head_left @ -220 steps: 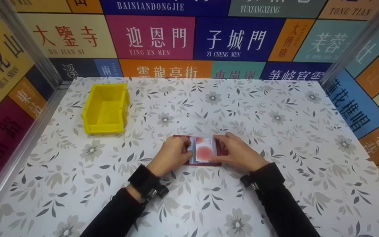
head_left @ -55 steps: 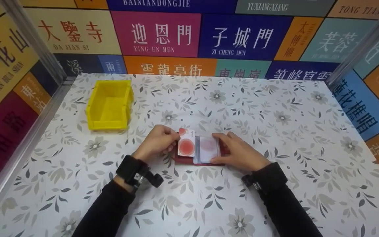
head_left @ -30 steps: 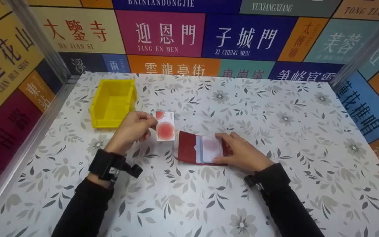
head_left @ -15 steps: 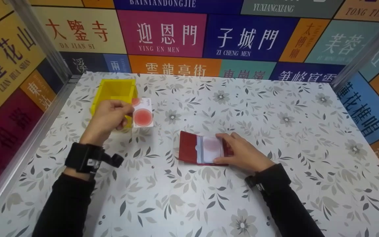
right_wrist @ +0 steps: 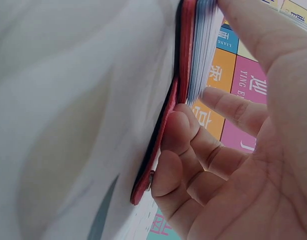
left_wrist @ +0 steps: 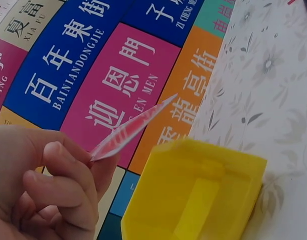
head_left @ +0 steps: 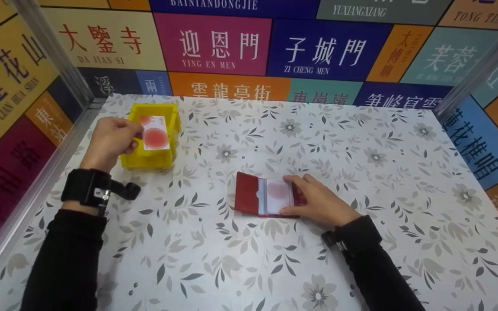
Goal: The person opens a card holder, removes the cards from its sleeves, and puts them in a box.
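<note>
My left hand (head_left: pixel 113 140) pinches a white card (head_left: pixel 156 134) with red circles by its left edge, above the yellow bin (head_left: pixel 147 162). The left wrist view shows the card (left_wrist: pixel 136 125) tilted, thumb and index finger at one end, apart from the bin (left_wrist: pixel 193 200). A red card holder (head_left: pixel 247 196) lies spread on the table, clear sleeves up. My right hand (head_left: pixel 318 201) holds its right side, thumb and index finger at the sleeve edges. In the right wrist view, other fingers of the right hand (right_wrist: pixel 228 155) rest against the holder's red cover (right_wrist: pixel 168 110).
The table is covered with a white floral sheet (head_left: pixel 205 259). Colourful panels with lettering (head_left: pixel 214 47) stand behind it and along both sides. Each wrist carries a black strap with a small camera (head_left: pixel 87 188).
The left hand has drawn the card out of the holder and carried it left and away to above the bin. The right hand has stayed at the holder, whose red left cover now shows.
</note>
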Demonstrator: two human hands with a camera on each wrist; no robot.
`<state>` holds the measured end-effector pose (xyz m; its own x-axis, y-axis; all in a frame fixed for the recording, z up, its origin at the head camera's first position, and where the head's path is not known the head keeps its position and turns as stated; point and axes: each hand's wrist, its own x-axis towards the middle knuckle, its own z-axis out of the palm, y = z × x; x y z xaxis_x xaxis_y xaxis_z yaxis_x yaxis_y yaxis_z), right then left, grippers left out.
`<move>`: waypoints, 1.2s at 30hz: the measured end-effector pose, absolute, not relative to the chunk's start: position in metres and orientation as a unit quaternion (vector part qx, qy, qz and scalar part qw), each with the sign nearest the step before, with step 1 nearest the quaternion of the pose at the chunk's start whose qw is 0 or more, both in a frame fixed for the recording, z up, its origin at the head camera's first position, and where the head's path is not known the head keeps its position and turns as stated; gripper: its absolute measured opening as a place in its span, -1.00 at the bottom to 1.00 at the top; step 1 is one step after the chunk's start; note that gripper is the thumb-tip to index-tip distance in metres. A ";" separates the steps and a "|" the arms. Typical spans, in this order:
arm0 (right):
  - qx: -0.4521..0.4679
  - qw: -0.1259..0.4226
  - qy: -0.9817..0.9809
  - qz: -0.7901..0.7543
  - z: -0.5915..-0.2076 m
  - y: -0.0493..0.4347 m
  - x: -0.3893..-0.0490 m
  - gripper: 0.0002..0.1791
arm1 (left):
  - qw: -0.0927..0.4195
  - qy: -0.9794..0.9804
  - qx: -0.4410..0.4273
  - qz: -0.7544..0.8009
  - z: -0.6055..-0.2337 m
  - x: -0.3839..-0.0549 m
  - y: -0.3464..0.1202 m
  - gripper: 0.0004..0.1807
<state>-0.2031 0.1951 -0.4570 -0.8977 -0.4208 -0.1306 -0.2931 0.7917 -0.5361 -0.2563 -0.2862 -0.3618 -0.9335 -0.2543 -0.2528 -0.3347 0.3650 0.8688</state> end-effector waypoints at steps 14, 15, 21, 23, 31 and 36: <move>-0.190 0.118 0.939 -0.260 -0.457 0.195 -0.203 0.03 | 0.013 0.893 -0.210 0.398 -0.375 -0.286 -0.292 -0.75; -0.191 0.118 0.939 -0.261 -0.457 0.195 -0.203 0.03 | 0.015 0.895 -0.210 0.394 -0.376 -0.287 -0.291 -0.75; -0.193 0.115 0.939 -0.261 -0.458 0.196 -0.204 0.02 | 0.019 0.902 -0.224 0.369 -0.390 -0.300 -0.284 -0.86; -0.189 0.117 0.940 -0.259 -0.457 0.197 -0.204 0.03 | 0.025 0.899 -0.234 0.369 -0.394 -0.303 -0.281 -0.93; -0.182 0.125 0.942 -0.253 -0.456 0.194 -0.202 0.05 | 0.033 0.909 -0.236 0.343 -0.401 -0.302 -0.278 -0.70; -0.180 0.125 0.942 -0.256 -0.456 0.192 -0.202 0.04 | -0.002 0.936 -0.203 0.289 -0.400 -0.300 -0.278 -0.66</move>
<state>-0.2018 0.1925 -0.4557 -0.9037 -0.4031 -0.1443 -0.2748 0.8046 -0.5264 -0.3004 -0.2780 -0.4005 -0.9175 -0.3809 -0.1142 -0.3790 0.7508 0.5410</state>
